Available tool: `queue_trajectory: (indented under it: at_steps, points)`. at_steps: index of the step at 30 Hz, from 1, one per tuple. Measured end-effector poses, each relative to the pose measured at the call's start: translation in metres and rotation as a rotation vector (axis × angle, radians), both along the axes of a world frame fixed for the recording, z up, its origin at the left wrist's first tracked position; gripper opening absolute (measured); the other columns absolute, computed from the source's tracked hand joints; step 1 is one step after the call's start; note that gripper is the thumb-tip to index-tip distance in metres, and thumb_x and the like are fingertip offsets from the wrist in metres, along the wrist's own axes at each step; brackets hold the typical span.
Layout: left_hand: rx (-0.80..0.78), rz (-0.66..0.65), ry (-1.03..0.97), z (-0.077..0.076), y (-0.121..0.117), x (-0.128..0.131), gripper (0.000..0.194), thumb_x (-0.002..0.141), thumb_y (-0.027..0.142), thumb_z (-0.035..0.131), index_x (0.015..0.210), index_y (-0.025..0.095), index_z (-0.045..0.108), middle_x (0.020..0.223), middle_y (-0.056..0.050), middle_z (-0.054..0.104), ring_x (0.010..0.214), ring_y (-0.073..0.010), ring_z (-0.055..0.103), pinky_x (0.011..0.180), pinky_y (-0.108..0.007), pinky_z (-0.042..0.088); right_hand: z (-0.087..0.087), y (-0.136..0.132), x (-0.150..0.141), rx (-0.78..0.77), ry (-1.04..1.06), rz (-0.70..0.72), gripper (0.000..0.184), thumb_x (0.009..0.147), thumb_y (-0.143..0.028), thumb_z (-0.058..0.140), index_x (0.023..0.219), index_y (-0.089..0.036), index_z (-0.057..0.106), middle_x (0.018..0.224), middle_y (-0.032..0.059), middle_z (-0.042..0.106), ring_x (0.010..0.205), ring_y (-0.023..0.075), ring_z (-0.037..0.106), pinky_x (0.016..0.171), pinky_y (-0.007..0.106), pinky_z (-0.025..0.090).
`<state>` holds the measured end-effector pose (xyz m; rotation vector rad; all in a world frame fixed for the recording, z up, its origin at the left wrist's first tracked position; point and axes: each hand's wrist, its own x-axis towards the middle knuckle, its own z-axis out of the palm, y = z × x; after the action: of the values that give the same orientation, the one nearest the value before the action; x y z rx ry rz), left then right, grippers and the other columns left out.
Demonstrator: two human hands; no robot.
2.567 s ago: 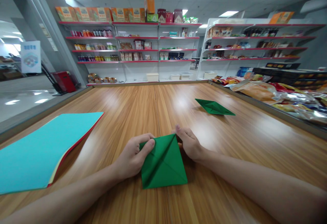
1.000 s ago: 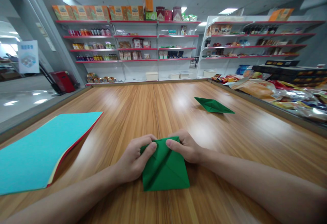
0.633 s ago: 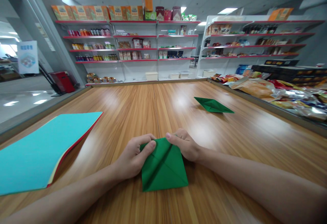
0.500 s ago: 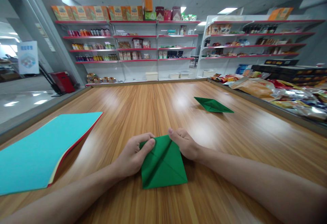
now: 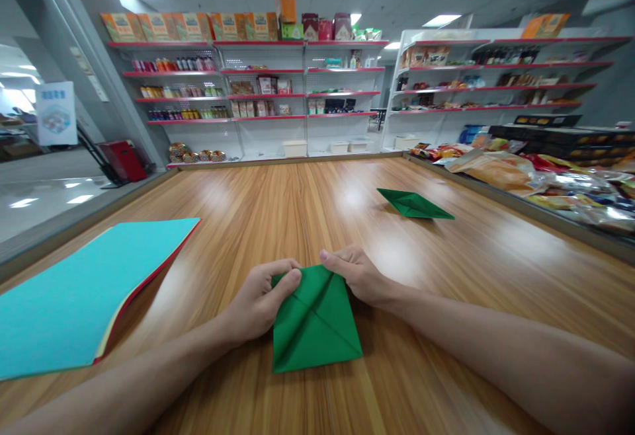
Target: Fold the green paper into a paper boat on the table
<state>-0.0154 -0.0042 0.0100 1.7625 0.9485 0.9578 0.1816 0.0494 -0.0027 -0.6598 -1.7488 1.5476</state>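
Note:
A green square of folded paper (image 5: pixel 317 329) with diagonal creases is held up just above the wooden table, its lower edge towards me. My left hand (image 5: pixel 265 296) pinches its upper left corner, thumb on the front and fingers curled behind. At the upper right corner, my right hand (image 5: pixel 360 276) grips the paper's edge, its thumb lying along the top; the other fingers are partly hidden behind the sheet. Farther off to the right, a second green folded paper (image 5: pixel 415 203), pointed at both ends, lies on the table.
A stack of coloured paper (image 5: pixel 94 289), turquoise on top with yellow and red below, lies at the left of the table (image 5: pixel 258 203). Packaged snacks (image 5: pixel 501 174) and black boxes (image 5: pixel 560 141) are heaped beyond the right edge. Stocked shelves (image 5: pixel 268 96) stand behind.
My right thumb has shifted from beyond the paper's upper right corner onto its top edge, over the paper and back to the edge. My left hand keeps its pinch.

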Motion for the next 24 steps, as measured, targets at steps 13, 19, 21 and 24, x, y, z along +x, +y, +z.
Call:
queue_trajectory:
  at_steps: [13,19,21,24]
  points:
    - [0.054,0.033,0.058,0.005,-0.001,-0.001,0.036,0.093,0.042,0.043,0.076,0.012,0.056,0.066,0.000,0.048,0.060,-0.0114,0.044,0.055,-0.022,0.035,-0.001,0.002,0.006,0.141,-0.063,0.049,0.056,0.084,-0.059,0.053,0.052,-0.015,0.039,0.050,-0.0035,0.037,0.045,0.0057,0.033,0.041,0.020,0.023]
    - [0.038,0.011,0.060,0.005,-0.002,-0.002,0.035,0.093,0.040,0.044,0.078,0.012,0.057,0.065,0.000,0.048,0.059,-0.0108,0.043,0.054,-0.021,0.035,-0.001,-0.001,0.007,0.127,-0.054,0.109,0.053,0.089,-0.053,0.049,0.054,-0.015,0.038,0.051,-0.0039,0.033,0.046,0.0053,0.029,0.042,0.021,0.020]
    - [0.042,0.005,0.058,0.005,-0.002,-0.002,0.034,0.094,0.040,0.044,0.078,0.012,0.057,0.065,0.000,0.048,0.060,-0.0109,0.044,0.054,-0.021,0.036,-0.002,-0.001,0.008,0.134,-0.055,0.105,0.054,0.089,-0.053,0.049,0.053,-0.015,0.036,0.052,-0.0043,0.031,0.046,0.0051,0.028,0.042,0.021,0.019]
    - [0.070,0.006,0.056,0.007,-0.004,-0.001,0.034,0.094,0.039,0.043,0.077,0.012,0.056,0.068,-0.001,0.049,0.062,-0.0112,0.045,0.056,-0.021,0.037,0.001,-0.001,0.008,0.143,-0.100,0.146,0.052,0.087,-0.053,0.051,0.055,-0.014,0.040,0.054,-0.0038,0.032,0.049,0.0055,0.030,0.044,0.020,0.022]
